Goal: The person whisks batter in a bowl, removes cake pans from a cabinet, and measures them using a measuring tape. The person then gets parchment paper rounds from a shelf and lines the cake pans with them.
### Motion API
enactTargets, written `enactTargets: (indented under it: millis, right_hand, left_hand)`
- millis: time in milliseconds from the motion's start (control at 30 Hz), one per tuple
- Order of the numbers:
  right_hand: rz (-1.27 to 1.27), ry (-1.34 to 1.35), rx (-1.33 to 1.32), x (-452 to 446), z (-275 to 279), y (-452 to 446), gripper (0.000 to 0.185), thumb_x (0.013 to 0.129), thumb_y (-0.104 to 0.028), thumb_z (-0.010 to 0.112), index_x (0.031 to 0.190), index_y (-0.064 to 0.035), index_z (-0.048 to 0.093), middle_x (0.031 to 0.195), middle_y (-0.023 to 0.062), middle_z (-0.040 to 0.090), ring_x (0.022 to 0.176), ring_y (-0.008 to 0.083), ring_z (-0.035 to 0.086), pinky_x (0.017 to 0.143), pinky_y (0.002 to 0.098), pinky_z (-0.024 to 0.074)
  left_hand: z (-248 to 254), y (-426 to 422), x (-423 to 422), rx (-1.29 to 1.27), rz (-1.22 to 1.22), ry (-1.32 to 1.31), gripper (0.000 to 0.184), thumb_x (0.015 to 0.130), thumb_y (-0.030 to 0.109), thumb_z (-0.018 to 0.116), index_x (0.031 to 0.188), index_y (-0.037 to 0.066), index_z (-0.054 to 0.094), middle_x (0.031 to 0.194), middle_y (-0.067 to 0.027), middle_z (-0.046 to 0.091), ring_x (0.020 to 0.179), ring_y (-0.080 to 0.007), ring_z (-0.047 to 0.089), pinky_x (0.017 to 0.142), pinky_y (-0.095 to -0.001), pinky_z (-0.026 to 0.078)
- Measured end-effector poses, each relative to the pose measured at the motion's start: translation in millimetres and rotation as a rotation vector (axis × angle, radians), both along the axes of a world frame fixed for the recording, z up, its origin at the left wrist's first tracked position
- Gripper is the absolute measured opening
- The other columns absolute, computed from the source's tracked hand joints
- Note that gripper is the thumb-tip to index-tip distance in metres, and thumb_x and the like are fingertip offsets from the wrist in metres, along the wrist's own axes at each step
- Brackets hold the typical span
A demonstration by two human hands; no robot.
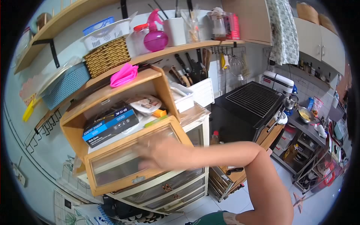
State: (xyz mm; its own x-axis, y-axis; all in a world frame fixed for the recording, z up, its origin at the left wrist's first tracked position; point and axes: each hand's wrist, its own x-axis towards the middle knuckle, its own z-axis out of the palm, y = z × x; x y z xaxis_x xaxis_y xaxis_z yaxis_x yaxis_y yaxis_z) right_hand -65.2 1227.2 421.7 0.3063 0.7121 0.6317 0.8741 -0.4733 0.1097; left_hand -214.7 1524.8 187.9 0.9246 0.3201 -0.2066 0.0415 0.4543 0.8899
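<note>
My right hand (pixel 163 153) reaches in from the lower right, over the wood-framed glass door (pixel 112 168) of a small wooden cabinet (pixel 73 129). Motion smears its fingers, but they look stretched out and apart, with nothing visible in them. Whether the hand touches the door I cannot tell. The door hangs tilted down, leaving the compartment exposed. In there lie a black and blue box of nitrile gloves (pixel 110 126), a clear plastic-wrapped packet (pixel 144 104) and a small orange item (pixel 160 113). My left hand is out of view.
Below stands a white drawer unit (pixel 205 150). A bright pink folded item (pixel 124 75) lies on the cabinet top. Overhead, a wooden shelf (pixel 150 56) carries a wicker basket (pixel 107 53) and a pink spray bottle (pixel 156 39). To the right are a black rack-topped counter (pixel 234 116) and a stand mixer (pixel 277 80).
</note>
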Motion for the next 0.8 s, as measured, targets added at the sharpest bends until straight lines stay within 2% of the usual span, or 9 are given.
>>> enactTargets:
  millis: [133, 233, 367, 400, 500, 533, 633, 733, 800]
  right_hand:
    - [-0.032, -0.616, -0.032, -14.8, -42.8, -1.2, 0.05, 0.085, -0.034, 0.053, 0.131, -0.0173, 0.046, 0.11, 0.0167, 0.058, 0.101, 0.0294, 0.058, 0.083, 0.0413, 0.0492]
    - [-0.051, -0.735, 0.045, -4.7, -49.8, -1.2, 0.053, 0.083, -0.031, 0.052, 0.135, -0.0207, 0.042, 0.111, 0.0151, 0.057, 0.099, 0.0264, 0.058, 0.08, 0.0402, 0.0493]
    - [-0.045, -0.57, -0.061, 3.6, 20.9, -10.3, 0.039, 0.077, -0.019, 0.057, 0.115, -0.0227, 0.053, 0.067, 0.0025, 0.055, 0.056, 0.0211, 0.058, 0.047, 0.0338, 0.0446]
    - [0.078, -0.879, 0.068, 20.4, 52.0, -12.2, 0.038, 0.077, -0.017, 0.058, 0.114, -0.0246, 0.053, 0.069, 0.002, 0.057, 0.057, 0.0218, 0.059, 0.042, 0.0328, 0.0421]
    - [0.329, -1.087, 0.275, 93.8, 94.5, 13.0, 0.03, 0.08, -0.019, 0.056, 0.109, -0.0262, 0.057, 0.098, -0.0005, 0.061, 0.091, 0.0203, 0.06, 0.071, 0.0417, 0.0467]
    - [0.223, -1.123, 0.177, 87.3, 97.1, -1.4, 0.029, 0.079, -0.021, 0.058, 0.108, -0.021, 0.058, 0.111, 0.0046, 0.057, 0.098, 0.0232, 0.055, 0.083, 0.042, 0.041]
    - [0.27, -1.094, 0.226, 117.4, 89.0, -0.9, 0.019, 0.077, -0.022, 0.056, 0.093, -0.015, 0.064, 0.112, 0.0119, 0.056, 0.097, 0.0249, 0.051, 0.083, 0.0403, 0.0376]
    - [0.129, -1.171, 0.401, 140.0, 68.2, 11.0, 0.012, 0.084, -0.019, 0.054, 0.086, -0.0115, 0.064, 0.103, 0.01, 0.06, 0.092, 0.0244, 0.055, 0.077, 0.0411, 0.0414]
    - [-0.141, -0.81, 0.192, 90.1, 39.4, -1.8, 0.026, 0.08, -0.021, 0.057, 0.105, -0.0264, 0.061, 0.108, -0.0007, 0.058, 0.103, 0.0199, 0.056, 0.084, 0.0442, 0.0413]
  left_hand:
    - [3.0, -16.3, 10.2, 0.013, -0.06, -0.017, 0.017, 0.087, 0.025, 0.056, 0.086, 0.008, 0.054, 0.105, -0.0064, 0.052, 0.111, -0.0219, 0.05, 0.113, -0.0443, 0.011]
    - [0.6, -24.4, 17.5, 0.013, -0.095, -0.055, 0.017, 0.088, 0.026, 0.055, 0.086, 0.008, 0.054, 0.105, -0.0061, 0.052, 0.11, -0.0217, 0.05, 0.113, -0.0441, 0.01]
    - [-3.7, -29.7, 14.0, 0.024, -0.12, -0.114, 0.018, 0.088, 0.026, 0.054, 0.087, 0.008, 0.054, 0.104, -0.0058, 0.053, 0.11, -0.0215, 0.05, 0.113, -0.0439, 0.009]
    - [-4.6, -32.1, 13.1, 0.019, -0.131, -0.119, 0.018, 0.088, 0.026, 0.054, 0.087, 0.008, 0.054, 0.104, -0.0057, 0.053, 0.11, -0.0214, 0.05, 0.114, -0.0439, 0.009]
    - [-8.6, -37.0, 14.4, -0.004, -0.17, -0.134, 0.018, 0.089, 0.027, 0.053, 0.088, 0.008, 0.054, 0.103, -0.0054, 0.053, 0.11, -0.0212, 0.05, 0.114, -0.0437, 0.008]
    - [-9.9, -37.7, 14.8, -0.011, -0.186, -0.137, 0.018, 0.089, 0.027, 0.053, 0.088, 0.008, 0.054, 0.103, -0.0053, 0.053, 0.11, -0.0211, 0.05, 0.114, -0.0436, 0.008]
    - [-14.3, -39.6, 19.6, -0.031, -0.237, -0.144, 0.019, 0.09, 0.027, 0.052, 0.089, 0.008, 0.053, 0.103, -0.005, 0.053, 0.109, -0.0209, 0.05, 0.114, -0.0434, 0.007]
    - [-19.6, -45.3, 29.5, -0.06, -0.308, -0.141, 0.019, 0.09, 0.027, 0.052, 0.089, 0.008, 0.053, 0.102, -0.0047, 0.054, 0.109, -0.0207, 0.051, 0.115, -0.0433, 0.006]
    - [-22.5, -53.5, 41.3, -0.079, -0.36, -0.135, 0.02, 0.09, 0.028, 0.051, 0.089, 0.008, 0.053, 0.102, -0.0045, 0.054, 0.109, -0.0206, 0.051, 0.115, -0.0432, 0.006]
